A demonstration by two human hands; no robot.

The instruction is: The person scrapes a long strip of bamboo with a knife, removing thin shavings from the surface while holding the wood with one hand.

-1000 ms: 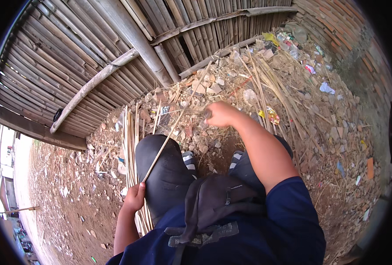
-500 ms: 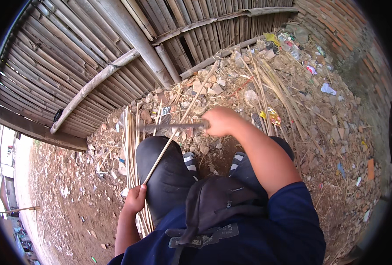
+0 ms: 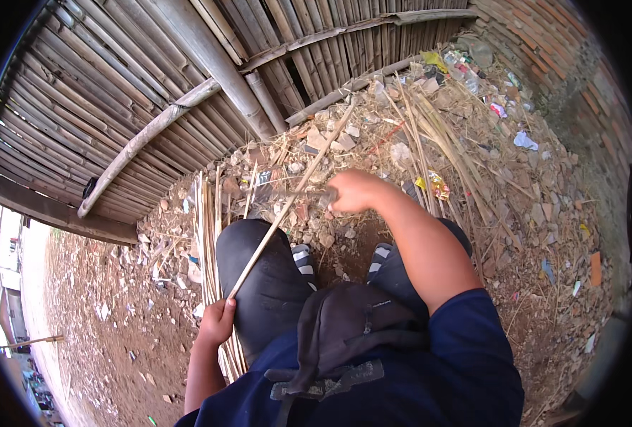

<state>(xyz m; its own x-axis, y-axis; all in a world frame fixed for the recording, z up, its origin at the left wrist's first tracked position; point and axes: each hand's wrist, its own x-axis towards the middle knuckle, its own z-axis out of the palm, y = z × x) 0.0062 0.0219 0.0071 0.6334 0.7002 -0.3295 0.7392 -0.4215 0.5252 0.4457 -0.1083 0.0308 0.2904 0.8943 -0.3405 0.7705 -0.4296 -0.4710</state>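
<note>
So I'm squatting outdoors on bare dirt ground point(image 3: 117, 341) that's littered with rubble, broken brick bits and scraps of plastic trash, with a bamboo slat fence point(image 3: 117, 107) running across the far side and a brick wall point(image 3: 543, 43) off to the far right. A bundle of split bamboo strips point(image 3: 209, 242) lies on the ground just left of my left knee point(image 3: 266, 277), running near to far. My left hand point(image 3: 218, 322) has its grip pressed together around the near end of a thin bamboo strip point(image 3: 287, 206); the strip's long axis runs diagonally, from near-left by my hip, over my knee, pointing up toward the far right where its tip ends in the rubble near the fence. My right hand point(image 3: 355, 191) is out in front with its grip closed on a knife point(image 3: 287, 193), whose blade lies crosswise pointing left, touching the strip about midway.
</note>
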